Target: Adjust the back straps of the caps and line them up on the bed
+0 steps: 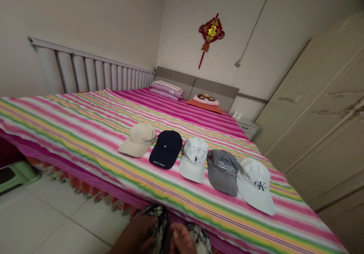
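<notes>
At the bottom edge, my left hand (136, 233) rests by my knee in black-and-white patterned cloth (160, 218), its shadowed fingers loosely apart and empty. Beside it, my right hand (182, 239) has its fingers curled together, with nothing visible in them. Beyond both hands, a row of caps lies on the striped sheet (113, 178): a beige cap (139, 138), a navy cap (166, 149), a white cap with a small dark emblem (194, 157), a grey cap with white lettering (223, 170) and a white CK cap (256, 184). Neither hand touches a cap.
Folded lilac bedding (167, 90) and a pillow stack (205, 101) lie by the headboard (206, 87). A railing (93, 70) runs along the left. A green stool (21, 176) stands on the tiled floor; a wardrobe (318, 106) and nightstand (247, 127) are right.
</notes>
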Tool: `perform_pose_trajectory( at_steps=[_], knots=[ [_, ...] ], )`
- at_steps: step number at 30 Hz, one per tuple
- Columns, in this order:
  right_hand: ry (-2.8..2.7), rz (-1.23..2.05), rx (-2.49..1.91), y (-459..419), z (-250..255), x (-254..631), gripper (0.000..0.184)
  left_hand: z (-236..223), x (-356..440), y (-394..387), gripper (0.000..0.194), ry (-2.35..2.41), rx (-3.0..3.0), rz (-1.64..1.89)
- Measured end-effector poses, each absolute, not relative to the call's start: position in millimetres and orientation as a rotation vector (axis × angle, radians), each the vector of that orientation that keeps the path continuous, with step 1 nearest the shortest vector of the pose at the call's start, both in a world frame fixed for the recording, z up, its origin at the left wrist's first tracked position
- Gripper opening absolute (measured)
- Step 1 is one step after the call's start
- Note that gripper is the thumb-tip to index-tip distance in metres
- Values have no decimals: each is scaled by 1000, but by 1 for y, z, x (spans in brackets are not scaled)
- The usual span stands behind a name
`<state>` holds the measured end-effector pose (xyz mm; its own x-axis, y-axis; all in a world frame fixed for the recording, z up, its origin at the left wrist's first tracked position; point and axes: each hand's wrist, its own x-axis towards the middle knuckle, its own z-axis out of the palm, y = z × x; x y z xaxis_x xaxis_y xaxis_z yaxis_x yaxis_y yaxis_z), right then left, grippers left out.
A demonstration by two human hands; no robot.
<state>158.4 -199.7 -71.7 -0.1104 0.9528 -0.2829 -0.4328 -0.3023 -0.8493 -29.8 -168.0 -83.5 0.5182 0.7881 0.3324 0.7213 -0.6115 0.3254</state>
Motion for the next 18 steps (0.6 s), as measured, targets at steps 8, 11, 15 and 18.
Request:
perform_pose_trajectory(
  at_steps=[8,11,15,18],
  knots=[
    [-1524,-395,-1488,-209,64,202,71,40,-22,-135,59,1799,2564,1110],
    [-1588,-710,-1435,-213,91,208,73,54,-17,-132,62,1794,2714,1205],
    [-1502,-774,-1398,-215,115,217,69,70,-16,-130,63,1825,2756,1276],
    [-1365,-704,-1320,-213,122,227,61,84,-13,-126,64,1805,2800,1369]
  ],
)
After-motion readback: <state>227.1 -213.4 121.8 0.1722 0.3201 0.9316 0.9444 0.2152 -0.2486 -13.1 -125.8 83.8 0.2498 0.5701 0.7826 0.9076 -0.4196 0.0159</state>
